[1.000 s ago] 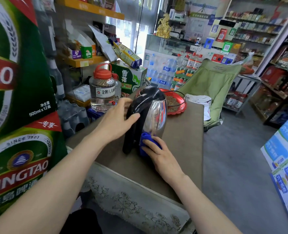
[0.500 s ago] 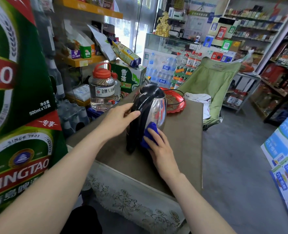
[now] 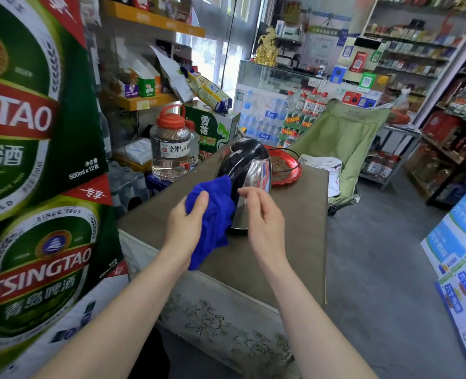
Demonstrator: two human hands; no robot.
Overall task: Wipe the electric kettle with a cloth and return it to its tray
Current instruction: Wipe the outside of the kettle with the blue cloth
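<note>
A steel electric kettle (image 3: 256, 173) with a black lid and handle stands upright on the brown table (image 3: 302, 214). My left hand (image 3: 184, 222) grips a blue cloth (image 3: 212, 214), which hangs over the kettle's handle side and hides its lower left. My right hand (image 3: 264, 217) hovers just in front of the kettle body, fingers apart, holding nothing. Behind the kettle, a red tray (image 3: 289, 170) sits at the table's far end with a black cord looping over it.
Stacked Tsingtao beer cases (image 3: 35, 187) wall the left side. A clear jar with a red lid (image 3: 171, 149) stands left of the table. A green folding chair (image 3: 343, 149) sits beyond the far end. Open grey floor and blue cartons (image 3: 461, 255) lie to the right.
The blue cloth has passed from my right hand to my left. My left hand left the kettle's handle; my right hand came off the kettle body and opened.
</note>
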